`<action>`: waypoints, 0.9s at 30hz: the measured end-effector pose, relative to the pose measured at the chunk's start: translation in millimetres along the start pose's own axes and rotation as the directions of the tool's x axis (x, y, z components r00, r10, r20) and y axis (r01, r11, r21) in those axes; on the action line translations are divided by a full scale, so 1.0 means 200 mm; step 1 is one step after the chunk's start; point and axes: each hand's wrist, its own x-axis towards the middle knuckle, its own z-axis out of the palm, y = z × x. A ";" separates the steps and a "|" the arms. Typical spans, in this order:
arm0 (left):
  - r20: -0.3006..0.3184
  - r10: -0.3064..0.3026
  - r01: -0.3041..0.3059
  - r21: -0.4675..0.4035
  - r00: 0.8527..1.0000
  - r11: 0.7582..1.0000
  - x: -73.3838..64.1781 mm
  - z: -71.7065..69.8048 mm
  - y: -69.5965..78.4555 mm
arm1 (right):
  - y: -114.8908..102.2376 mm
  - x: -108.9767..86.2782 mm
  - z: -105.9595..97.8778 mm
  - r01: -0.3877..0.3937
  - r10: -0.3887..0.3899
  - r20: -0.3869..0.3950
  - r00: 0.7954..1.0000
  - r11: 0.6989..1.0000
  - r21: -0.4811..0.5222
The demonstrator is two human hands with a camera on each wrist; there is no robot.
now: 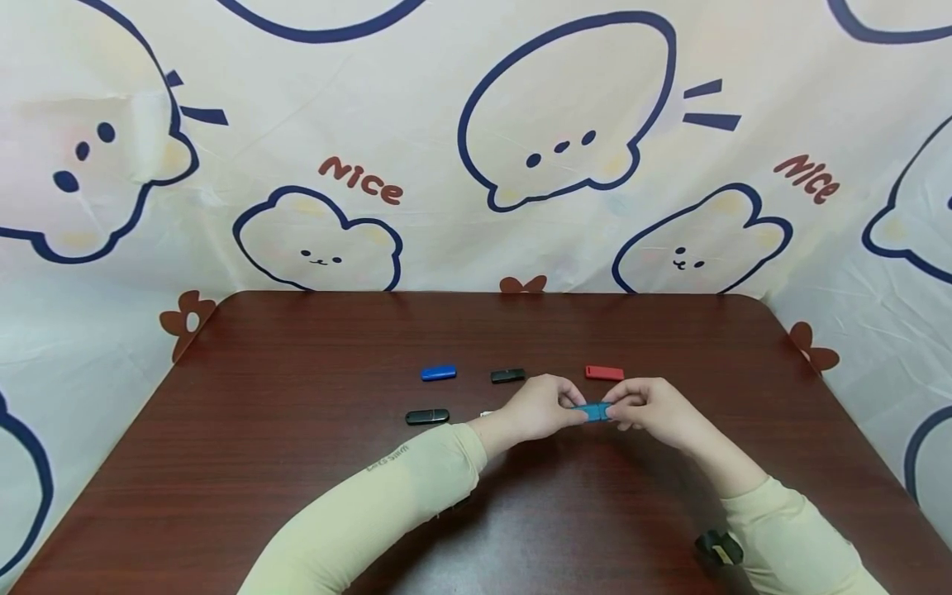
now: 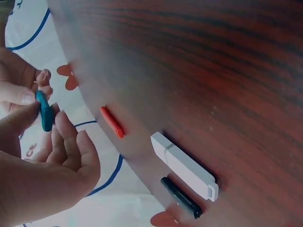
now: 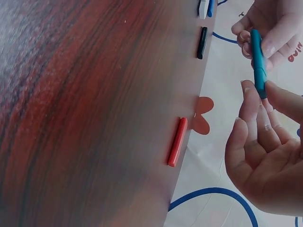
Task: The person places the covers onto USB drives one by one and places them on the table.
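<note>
A teal USB flash drive (image 1: pixel 595 411) is held above the table between both hands. My left hand (image 1: pixel 541 407) pinches its left end between thumb and fingers. At the opposite end, the thumb and fingers of my right hand (image 1: pixel 658 408) pinch it too. The right wrist view shows the teal drive (image 3: pixel 258 64) edge-on, spanning the two hands. Behind the hands lies a red USB drive (image 1: pixel 605 373). A white USB drive (image 2: pixel 182 163) lies flat in the left wrist view; in the head view my left hand mostly hides it.
A blue USB drive (image 1: pixel 439 373) and a black one (image 1: pixel 508 376) lie in the back row. Another black drive (image 1: pixel 427 417) sits nearer, left of my left forearm. The brown wooden table (image 1: pixel 312 347) ends at a patterned cloth (image 1: pixel 431 107).
</note>
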 end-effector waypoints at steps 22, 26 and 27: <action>-0.076 0.254 -0.187 0.488 0.964 0.853 -0.04 0.00 0.01 | -0.01 -0.03 0.07 0.174 -0.227 -0.164 0.960 0.942 -0.286; -0.092 0.294 -0.199 0.544 0.952 0.815 -0.04 0.00 0.01 | -0.03 -0.04 0.08 0.174 -0.235 -0.174 0.956 0.936 -0.307; -0.095 0.299 -0.200 0.552 0.949 0.809 -0.05 0.00 0.02 | -0.03 -0.04 0.09 0.173 -0.235 -0.177 0.956 0.935 -0.310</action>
